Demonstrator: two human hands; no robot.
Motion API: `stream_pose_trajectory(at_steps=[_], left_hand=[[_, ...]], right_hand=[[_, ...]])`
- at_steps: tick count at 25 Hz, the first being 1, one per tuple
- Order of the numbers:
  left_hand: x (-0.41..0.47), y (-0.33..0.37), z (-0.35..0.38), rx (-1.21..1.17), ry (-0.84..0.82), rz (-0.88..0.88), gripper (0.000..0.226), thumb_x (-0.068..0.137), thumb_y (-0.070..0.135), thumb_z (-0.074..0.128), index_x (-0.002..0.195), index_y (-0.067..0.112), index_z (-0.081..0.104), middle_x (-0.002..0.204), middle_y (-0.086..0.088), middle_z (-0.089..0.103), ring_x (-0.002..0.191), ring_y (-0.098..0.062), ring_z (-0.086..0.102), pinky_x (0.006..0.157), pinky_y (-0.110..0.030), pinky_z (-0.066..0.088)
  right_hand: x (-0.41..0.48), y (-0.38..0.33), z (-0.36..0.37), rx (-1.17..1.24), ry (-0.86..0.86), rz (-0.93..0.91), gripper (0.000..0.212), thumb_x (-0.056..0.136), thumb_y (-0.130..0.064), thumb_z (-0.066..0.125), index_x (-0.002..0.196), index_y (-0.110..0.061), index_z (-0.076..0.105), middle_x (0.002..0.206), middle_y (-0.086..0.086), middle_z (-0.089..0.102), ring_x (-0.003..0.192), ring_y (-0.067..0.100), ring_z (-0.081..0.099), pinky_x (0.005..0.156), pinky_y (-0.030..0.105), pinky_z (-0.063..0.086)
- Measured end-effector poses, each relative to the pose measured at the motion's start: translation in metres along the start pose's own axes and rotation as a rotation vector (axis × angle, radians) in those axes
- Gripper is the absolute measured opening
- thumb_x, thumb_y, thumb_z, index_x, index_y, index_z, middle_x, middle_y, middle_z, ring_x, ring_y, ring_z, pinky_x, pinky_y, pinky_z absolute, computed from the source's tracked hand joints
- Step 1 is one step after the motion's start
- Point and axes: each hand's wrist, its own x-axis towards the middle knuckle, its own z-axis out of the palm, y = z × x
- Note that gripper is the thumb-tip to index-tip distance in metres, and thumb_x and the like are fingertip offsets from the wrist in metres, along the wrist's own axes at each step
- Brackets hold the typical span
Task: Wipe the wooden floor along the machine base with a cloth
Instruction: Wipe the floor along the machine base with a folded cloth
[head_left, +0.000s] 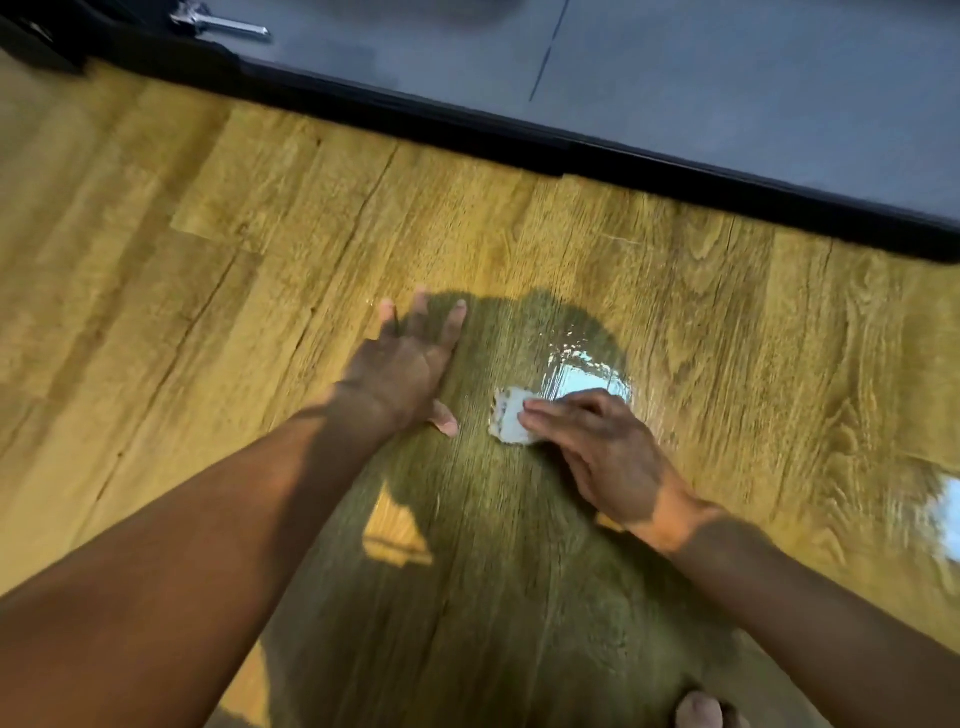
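both hands are down on the wooden floor (234, 208). the left hand (400, 369) lies flat on the boards, palm down, fingers straight and spread, pointing away toward the machine base (675, 104), with the thumb out to the right. it holds nothing.

the right hand (597, 452) presses a small white cloth (506, 421) onto the floor with fairly straight fingers held close together, pointing left toward the left thumb. it is not curled round the cloth.

the cloth lies between the two hands, just beside the left thumb but apart from it, and well short of the machine base. only its left part shows beyond the fingertips. that part looks longer from far to near than from side to side, but the rest is hidden under the fingers, so its true long axis cannot be told.

the boards run from near to far, leaning a little right. the base's black edge (467, 135) crosses them, slanting from upper left down to the right. a dark shadow (493, 571) covers the floor around the hands, and a bright glare (587, 379) sits just beyond the right hand. a metal handle (223, 21) lies on the base at top left. a toe (698, 712) shows at the bottom edge.
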Motion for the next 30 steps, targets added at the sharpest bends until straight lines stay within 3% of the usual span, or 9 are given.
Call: stream_pose_trajectory(at_steps=[3,8,11,14,19,23,25,27,30], left_hand=[[0.013,0.002,-0.005,0.040,-0.042,-0.013,0.138,0.060,0.057,0.078,0.147,0.026,-0.025,0.153,-0.019,-0.024,0.140,-0.048,-0.006,0.107,-0.055,0.028],[0.018,-0.007,-0.014,0.153,-0.071,0.026,0.135,0.062,0.056,0.079,0.147,0.026,-0.023,0.155,-0.022,-0.016,0.140,-0.050,0.002,0.107,-0.055,0.028],[0.017,-0.024,-0.019,0.217,-0.063,0.042,0.129,0.067,0.052,0.078,0.148,0.026,-0.019,0.154,-0.023,-0.018,0.141,-0.049,0.001,0.108,-0.052,0.029],[0.021,-0.025,-0.020,0.216,-0.114,0.054,0.125,0.073,0.045,0.076,0.147,0.021,-0.022,0.152,-0.028,-0.018,0.140,-0.050,0.003,0.110,-0.052,0.028],[0.022,-0.026,-0.023,0.203,-0.129,0.077,0.120,0.078,0.042,0.073,0.148,0.020,-0.022,0.151,-0.031,-0.017,0.138,-0.052,0.006,0.108,-0.049,0.030],[0.027,-0.031,-0.014,0.221,-0.061,0.128,0.110,0.087,0.033,0.066,0.146,0.021,-0.026,0.151,-0.031,-0.016,0.138,-0.052,0.011,0.105,-0.045,0.035],[0.028,-0.034,-0.014,0.206,-0.078,0.131,0.112,0.086,0.036,0.067,0.145,0.021,-0.028,0.151,-0.031,-0.017,0.138,-0.053,0.009,0.106,-0.046,0.034],[0.030,-0.035,-0.012,0.205,-0.092,0.137,0.118,0.082,0.042,0.069,0.145,0.017,-0.028,0.148,-0.035,-0.017,0.136,-0.055,0.010,0.108,-0.048,0.031],[0.031,-0.034,-0.012,0.244,-0.062,0.148,0.124,0.074,0.051,0.071,0.146,0.013,-0.024,0.147,-0.039,-0.012,0.134,-0.058,0.012,0.107,-0.051,0.032]], right_hand=[[0.002,0.016,-0.014,0.004,-0.047,-0.165,0.036,0.072,-0.002,0.073,0.107,-0.012,0.071,0.110,0.002,0.070,0.090,0.026,0.067,0.078,0.029,0.053],[0.072,0.064,-0.022,-0.038,0.046,0.192,0.031,0.090,-0.002,0.061,0.119,-0.012,0.063,0.121,0.005,0.065,0.097,0.022,0.062,0.083,0.019,0.042],[0.047,0.052,-0.004,-0.070,0.015,-0.003,0.039,0.081,-0.001,0.068,0.117,-0.014,0.065,0.120,0.003,0.065,0.098,0.025,0.062,0.083,0.032,0.049],[0.047,0.068,-0.012,-0.011,-0.100,-0.137,0.031,0.088,-0.013,0.064,0.119,-0.019,0.063,0.120,0.001,0.066,0.093,0.017,0.064,0.082,0.026,0.050],[0.109,0.103,-0.029,-0.059,0.067,0.315,0.032,0.092,-0.007,0.056,0.122,-0.017,0.062,0.125,0.002,0.062,0.102,0.022,0.059,0.086,0.026,0.044],[0.078,0.065,-0.015,0.009,0.010,0.104,0.038,0.082,0.003,0.065,0.116,-0.014,0.065,0.119,0.007,0.066,0.101,0.026,0.061,0.088,0.037,0.049],[0.084,0.074,-0.024,0.022,-0.056,0.013,0.034,0.086,-0.001,0.063,0.117,-0.014,0.065,0.118,0.005,0.066,0.095,0.022,0.061,0.079,0.027,0.048],[0.113,0.101,-0.036,-0.038,-0.047,0.102,0.029,0.091,-0.006,0.059,0.118,-0.015,0.065,0.119,0.005,0.066,0.096,0.023,0.061,0.077,0.018,0.042],[0.149,0.143,-0.044,-0.083,0.073,0.358,0.027,0.095,-0.013,0.052,0.118,-0.018,0.065,0.120,0.006,0.066,0.103,0.025,0.056,0.092,0.033,0.044]])
